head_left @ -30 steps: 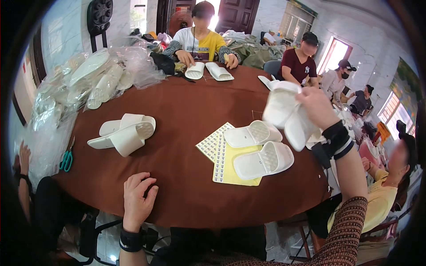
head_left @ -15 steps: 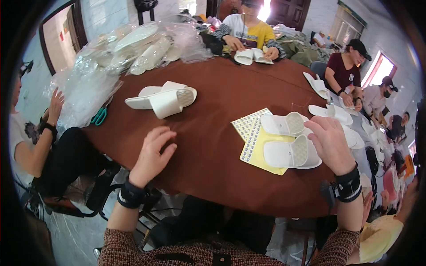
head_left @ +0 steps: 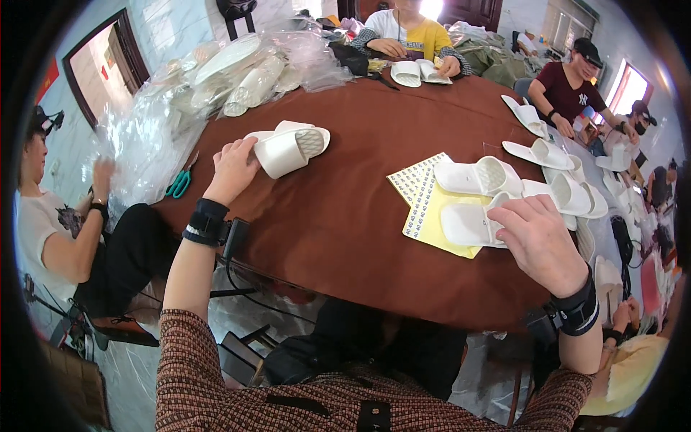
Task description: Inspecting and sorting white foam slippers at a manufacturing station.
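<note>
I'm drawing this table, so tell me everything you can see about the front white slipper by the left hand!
The front slipper is white, with a smooth, wide strap that looks like faux leather and a quilted-looking surface showing in its opening. It lies on the brown tabletop, opening toward the right, overlapping another slipper behind it. The left hand hides its left end and seems to touch it.

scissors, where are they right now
In the head view, the teal-handled scissors lie near the left edge of the brown-covered table, between the clear plastic bags and the left hand.
</note>
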`<state>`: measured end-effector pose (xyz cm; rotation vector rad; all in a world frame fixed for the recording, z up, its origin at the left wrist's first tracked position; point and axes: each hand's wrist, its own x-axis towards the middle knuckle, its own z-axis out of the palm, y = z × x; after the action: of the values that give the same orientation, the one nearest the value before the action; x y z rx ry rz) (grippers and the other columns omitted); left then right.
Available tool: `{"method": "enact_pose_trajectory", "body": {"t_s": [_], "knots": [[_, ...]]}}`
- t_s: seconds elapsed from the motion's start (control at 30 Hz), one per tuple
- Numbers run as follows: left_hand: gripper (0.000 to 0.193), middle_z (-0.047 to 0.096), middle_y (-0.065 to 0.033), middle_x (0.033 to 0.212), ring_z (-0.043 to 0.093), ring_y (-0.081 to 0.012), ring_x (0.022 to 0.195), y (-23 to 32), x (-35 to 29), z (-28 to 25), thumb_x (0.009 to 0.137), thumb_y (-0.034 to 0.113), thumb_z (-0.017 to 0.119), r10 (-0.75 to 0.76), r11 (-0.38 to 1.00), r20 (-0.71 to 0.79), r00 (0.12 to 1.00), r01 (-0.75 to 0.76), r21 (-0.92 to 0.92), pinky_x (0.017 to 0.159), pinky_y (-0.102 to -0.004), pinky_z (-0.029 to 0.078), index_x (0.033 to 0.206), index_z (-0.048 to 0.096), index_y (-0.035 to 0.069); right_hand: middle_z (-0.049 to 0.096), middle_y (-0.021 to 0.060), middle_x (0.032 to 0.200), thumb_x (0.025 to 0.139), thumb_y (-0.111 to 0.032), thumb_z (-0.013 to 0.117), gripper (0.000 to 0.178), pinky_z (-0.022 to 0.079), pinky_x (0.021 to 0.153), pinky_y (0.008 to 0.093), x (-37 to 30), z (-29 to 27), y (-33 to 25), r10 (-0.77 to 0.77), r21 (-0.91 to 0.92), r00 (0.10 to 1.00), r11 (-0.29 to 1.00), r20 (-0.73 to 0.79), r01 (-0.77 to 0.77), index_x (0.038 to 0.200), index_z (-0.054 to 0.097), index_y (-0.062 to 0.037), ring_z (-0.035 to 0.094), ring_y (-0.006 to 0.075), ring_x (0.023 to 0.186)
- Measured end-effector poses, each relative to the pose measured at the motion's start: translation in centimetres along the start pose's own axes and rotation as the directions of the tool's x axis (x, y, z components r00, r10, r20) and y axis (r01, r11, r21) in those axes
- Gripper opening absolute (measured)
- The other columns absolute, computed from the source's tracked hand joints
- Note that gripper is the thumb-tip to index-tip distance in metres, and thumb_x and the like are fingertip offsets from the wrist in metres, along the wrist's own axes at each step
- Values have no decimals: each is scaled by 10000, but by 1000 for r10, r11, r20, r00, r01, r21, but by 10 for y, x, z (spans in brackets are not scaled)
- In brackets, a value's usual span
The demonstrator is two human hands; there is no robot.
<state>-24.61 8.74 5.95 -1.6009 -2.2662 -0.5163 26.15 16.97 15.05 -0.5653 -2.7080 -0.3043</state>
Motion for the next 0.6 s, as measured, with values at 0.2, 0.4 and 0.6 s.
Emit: {"method": "enact_pose_trajectory", "body": {"t_s": [0.2,0.4,0.6], "knots": [[244,685,-67,796,630,-140,712,27,17,-22,928,185,574,-116,763,250,961,247,-597,648,-282,495,1044,690,4,612,67,923,787,-96,697,243,418,876,374,-14,-4,-3,38,3,999,999,34,-39,1022,635,-79,580,248,909],[243,627,10,783,544,-57,729,58,-1,-42,947,177,560,207,753,419,884,129,-645,663,-274,469,1012,671,-29,608,63,919,781,-88,700,252,417,876,364,-20,-1,-6,18,42,1000,999,22,-18,1023,630,-85,576,244,903],[318,676,-97,905,617,-146,817,45,-12,-28,891,226,650,213,877,470,857,45,-479,794,-284,498,1089,654,-22,612,59,922,778,-74,700,257,415,884,360,-25,-2,-12,17,72,999,997,38,-19,1023,623,-79,575,250,901]]}}
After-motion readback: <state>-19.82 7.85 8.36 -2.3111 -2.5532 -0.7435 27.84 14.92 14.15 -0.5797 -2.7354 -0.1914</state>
